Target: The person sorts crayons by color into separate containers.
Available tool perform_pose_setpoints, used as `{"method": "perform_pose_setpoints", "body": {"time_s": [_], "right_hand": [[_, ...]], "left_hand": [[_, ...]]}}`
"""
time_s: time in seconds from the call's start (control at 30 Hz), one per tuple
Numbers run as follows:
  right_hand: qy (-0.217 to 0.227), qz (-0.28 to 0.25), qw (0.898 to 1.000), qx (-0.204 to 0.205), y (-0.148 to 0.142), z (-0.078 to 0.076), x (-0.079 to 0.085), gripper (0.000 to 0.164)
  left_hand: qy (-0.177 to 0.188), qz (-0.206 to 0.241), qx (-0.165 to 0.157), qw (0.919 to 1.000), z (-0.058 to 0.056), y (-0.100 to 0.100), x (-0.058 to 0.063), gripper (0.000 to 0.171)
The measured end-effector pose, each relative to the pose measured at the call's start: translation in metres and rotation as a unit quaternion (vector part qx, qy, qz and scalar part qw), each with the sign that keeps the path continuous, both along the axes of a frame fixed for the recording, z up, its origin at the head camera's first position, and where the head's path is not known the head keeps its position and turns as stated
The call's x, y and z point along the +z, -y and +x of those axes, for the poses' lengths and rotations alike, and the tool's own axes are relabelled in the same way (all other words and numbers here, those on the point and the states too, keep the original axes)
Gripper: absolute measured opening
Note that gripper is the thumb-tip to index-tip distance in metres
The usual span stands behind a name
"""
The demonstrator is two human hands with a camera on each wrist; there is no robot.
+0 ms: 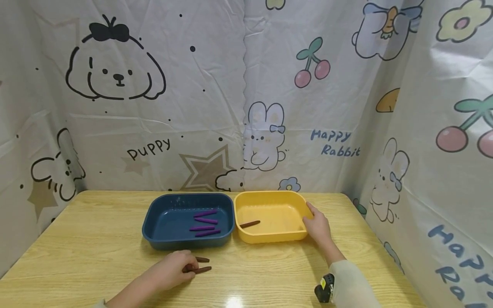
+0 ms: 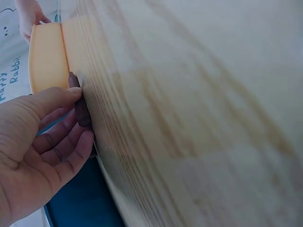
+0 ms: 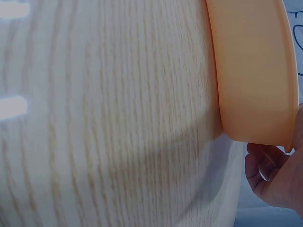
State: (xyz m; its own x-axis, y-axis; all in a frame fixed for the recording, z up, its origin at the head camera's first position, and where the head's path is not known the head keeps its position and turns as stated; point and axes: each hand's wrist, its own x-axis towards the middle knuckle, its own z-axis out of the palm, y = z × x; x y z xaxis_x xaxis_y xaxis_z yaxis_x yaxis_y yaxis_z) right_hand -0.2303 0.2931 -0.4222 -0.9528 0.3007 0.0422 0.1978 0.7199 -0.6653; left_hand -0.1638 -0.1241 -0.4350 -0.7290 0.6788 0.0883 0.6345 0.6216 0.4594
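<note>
My left hand [image 1: 175,269] is low over the table in front of the blue bin [image 1: 154,244]. Its thumb and fingers pinch a short, dark brown stick [image 2: 81,111] with a tapered end, close to the tabletop. A second brown stick [image 1: 203,259] pokes out just beyond the fingers, partly hidden by them. At the right end of the yellow bin [image 1: 269,237], my right hand [image 1: 319,226] grips the rim, with fingers curled under it in the right wrist view. One brown stick [image 1: 250,224] lies inside the yellow bin, towards its left side.
Several purple sticks [image 1: 205,228] lie in the right half of the blue bin. The two bins stand side by side towards the back of the wooden table [image 1: 262,273]. A printed cloth [image 1: 215,85] hangs behind the table and along its sides.
</note>
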Motion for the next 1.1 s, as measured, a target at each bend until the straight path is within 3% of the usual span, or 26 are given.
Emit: {"method": "perform_pose_setpoints", "body": {"time_s": [0.43, 0.67, 1.1], "right_hand": [[-0.002, 0.001, 1.0, 0.005, -0.001, -0.002, -0.001, 0.056], [-0.006, 0.003, 1.0, 0.007, -0.001, -0.005, -0.001, 0.056], [-0.001, 0.005, 1.0, 0.003, -0.001, -0.001, -0.002, 0.056]], "left_hand": [[-0.022, 0.001, -0.003, 0.9997, -0.001, 0.001, 0.003, 0.005], [0.0, -0.004, -0.003, 1.0, -0.002, -0.002, 0.012, 0.006], [-0.003, 0.0, -0.005, 1.0, -0.005, -0.011, 0.025, 0.004]]}}
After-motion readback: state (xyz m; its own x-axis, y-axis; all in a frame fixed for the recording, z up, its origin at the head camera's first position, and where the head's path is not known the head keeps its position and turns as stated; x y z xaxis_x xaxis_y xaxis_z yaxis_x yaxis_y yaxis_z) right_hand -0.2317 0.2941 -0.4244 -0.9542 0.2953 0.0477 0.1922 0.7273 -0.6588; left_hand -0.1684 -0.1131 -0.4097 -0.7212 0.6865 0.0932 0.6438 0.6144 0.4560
